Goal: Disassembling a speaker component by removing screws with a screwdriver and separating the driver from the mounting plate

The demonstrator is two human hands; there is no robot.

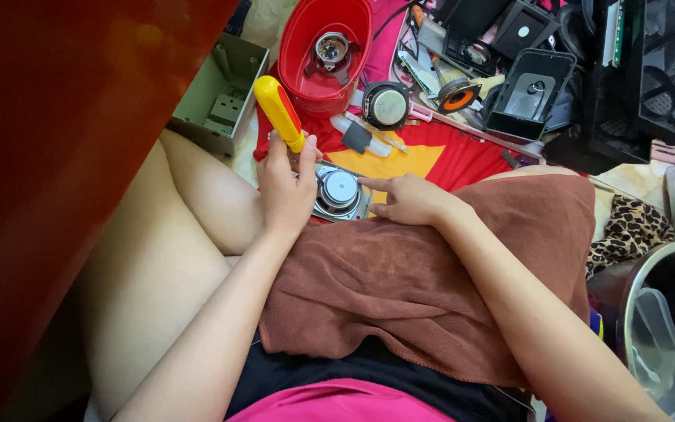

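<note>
Yellow n red screwdriver [280, 113], upright-ish, tilted left, tip down by round silver speaker [338, 191], speaker flat, magnet up, at brown towel's front edge

Wearer as I see it from my feed: left hand [284, 191] and right hand [408, 199] bare, no gloves, rings or sleeves; arms uncovered; pink top at the lower edge; black garment at the waist; bare legs

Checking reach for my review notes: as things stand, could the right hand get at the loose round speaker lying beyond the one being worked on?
Probably yes. The right hand rests free on the near speaker, and only a small grey piece lies between it and the round speaker.
</note>
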